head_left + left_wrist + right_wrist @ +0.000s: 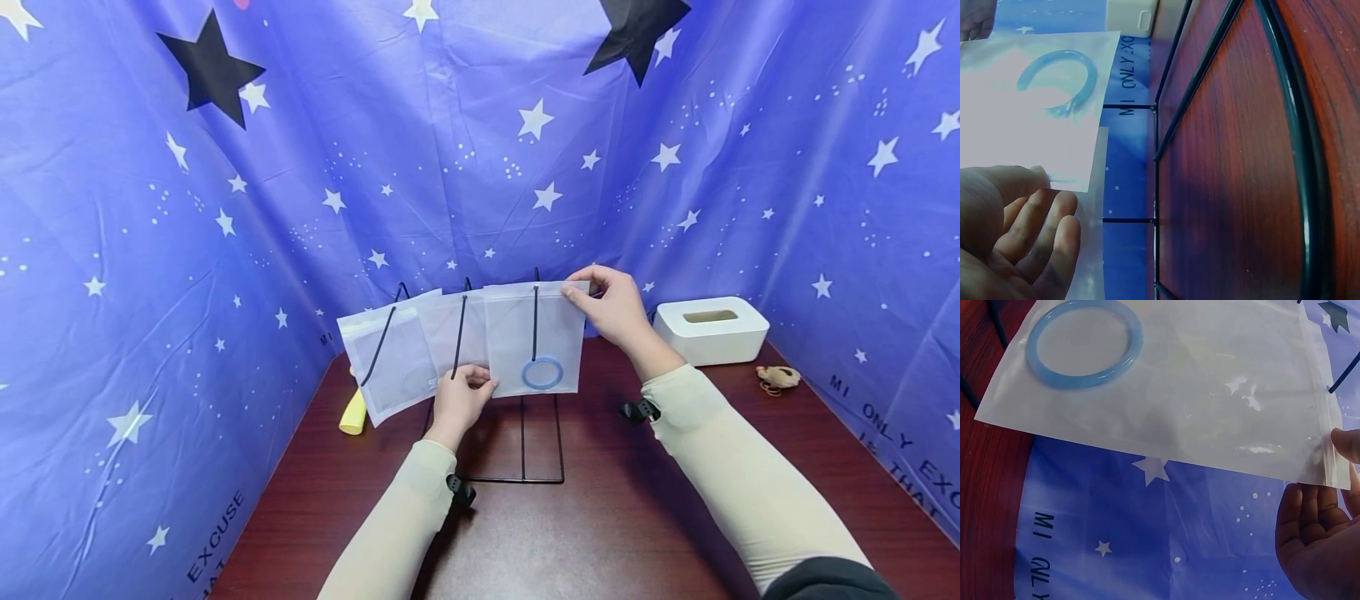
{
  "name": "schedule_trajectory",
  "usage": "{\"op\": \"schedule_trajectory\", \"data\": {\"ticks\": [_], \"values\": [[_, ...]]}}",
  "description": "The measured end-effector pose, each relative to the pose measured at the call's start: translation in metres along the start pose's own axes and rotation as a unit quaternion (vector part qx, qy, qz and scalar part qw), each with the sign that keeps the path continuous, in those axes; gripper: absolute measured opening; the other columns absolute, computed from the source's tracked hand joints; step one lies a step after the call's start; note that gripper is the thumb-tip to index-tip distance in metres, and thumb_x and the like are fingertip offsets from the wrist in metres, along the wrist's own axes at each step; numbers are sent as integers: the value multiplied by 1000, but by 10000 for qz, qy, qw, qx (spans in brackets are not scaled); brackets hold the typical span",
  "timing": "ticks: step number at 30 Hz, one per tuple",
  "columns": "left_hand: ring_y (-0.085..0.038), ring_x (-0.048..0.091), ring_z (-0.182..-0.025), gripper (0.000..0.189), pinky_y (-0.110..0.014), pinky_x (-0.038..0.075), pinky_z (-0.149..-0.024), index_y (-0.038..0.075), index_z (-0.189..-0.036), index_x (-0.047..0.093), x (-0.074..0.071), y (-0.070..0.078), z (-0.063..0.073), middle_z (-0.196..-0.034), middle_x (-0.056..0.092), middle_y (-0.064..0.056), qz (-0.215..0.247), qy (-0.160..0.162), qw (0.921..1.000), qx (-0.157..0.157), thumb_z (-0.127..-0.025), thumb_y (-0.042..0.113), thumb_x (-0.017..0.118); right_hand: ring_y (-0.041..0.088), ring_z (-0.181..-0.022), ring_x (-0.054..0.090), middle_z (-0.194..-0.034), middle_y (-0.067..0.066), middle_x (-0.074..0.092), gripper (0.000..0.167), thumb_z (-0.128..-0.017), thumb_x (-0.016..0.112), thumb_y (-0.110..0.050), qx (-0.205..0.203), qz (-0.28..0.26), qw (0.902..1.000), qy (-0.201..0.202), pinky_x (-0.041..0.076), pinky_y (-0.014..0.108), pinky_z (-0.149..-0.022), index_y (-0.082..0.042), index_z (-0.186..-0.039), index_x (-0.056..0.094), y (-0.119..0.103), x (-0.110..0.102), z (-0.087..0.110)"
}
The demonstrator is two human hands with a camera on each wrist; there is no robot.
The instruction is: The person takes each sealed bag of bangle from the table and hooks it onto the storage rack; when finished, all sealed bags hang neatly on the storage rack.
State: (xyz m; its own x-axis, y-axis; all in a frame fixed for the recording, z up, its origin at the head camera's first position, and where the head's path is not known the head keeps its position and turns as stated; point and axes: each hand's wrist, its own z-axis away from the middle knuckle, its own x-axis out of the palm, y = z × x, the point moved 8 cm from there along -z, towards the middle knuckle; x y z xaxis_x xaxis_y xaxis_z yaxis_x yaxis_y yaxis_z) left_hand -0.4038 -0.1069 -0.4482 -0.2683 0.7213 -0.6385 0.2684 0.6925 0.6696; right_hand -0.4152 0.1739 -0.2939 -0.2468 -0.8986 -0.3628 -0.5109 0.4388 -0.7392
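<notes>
A translucent zip bag (510, 333) with a light blue ring (542, 373) inside hangs from a prong of a black wire rack (522, 450). My right hand (617, 310) pinches its top right corner between thumb and fingers. At the lower left corner of the same bag, my left hand (461, 400) holds the edge, thumb in front and fingers behind, as the left wrist view shows. Two more translucent bags, a middle one (442, 321) and a tilted left one (386, 358), hang on the neighbouring prongs and overlap. The ring lies near the bag's bottom in the right wrist view (1085, 381).
A yellow object (353, 414) stands partly behind the left bag. To the right are a white tissue box (716, 333) and a small tan item with a cord (777, 377). Blue starry cloth (450, 167) surrounds the dark red wooden table (600, 525).
</notes>
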Motion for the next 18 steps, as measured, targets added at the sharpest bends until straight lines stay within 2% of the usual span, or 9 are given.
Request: {"op": "schedule_trajectory", "data": {"ticks": [6, 12, 18], "values": [[-9, 73, -81, 10, -33, 56, -82, 22, -92, 80, -2, 1, 2, -85, 78, 10, -72, 43, 10000, 50, -90, 31, 84, 15, -76, 59, -82, 7, 67, 24, -93, 82, -30, 77, -56, 10000, 12, 46, 25, -64, -11, -108, 79, 3, -2, 2], [-7, 72, -82, 10, -33, 56, -83, 24, -93, 80, -2, -1, 2, -85, 77, 12, -84, 6, 10000, -27, -91, 34, 84, 15, -85, 63, -94, 9, 70, 30, -93, 82, -29, 209, -71, 9997, 66, 49, 23, -70, -9, -115, 76, 10, -6, 3], [-7, 71, -82, 11, -34, 56, -83, 27, -93, 79, -4, -3, 5, -86, 76, 14, -166, -12, 9998, -103, -91, 37, 83, 14, -88, 64, -106, 14, 73, 35, -93, 82, -24, 267, -212, 9994, 93, 51, 21, -73, -6, -122, 72, 19, -12, 7]]}}
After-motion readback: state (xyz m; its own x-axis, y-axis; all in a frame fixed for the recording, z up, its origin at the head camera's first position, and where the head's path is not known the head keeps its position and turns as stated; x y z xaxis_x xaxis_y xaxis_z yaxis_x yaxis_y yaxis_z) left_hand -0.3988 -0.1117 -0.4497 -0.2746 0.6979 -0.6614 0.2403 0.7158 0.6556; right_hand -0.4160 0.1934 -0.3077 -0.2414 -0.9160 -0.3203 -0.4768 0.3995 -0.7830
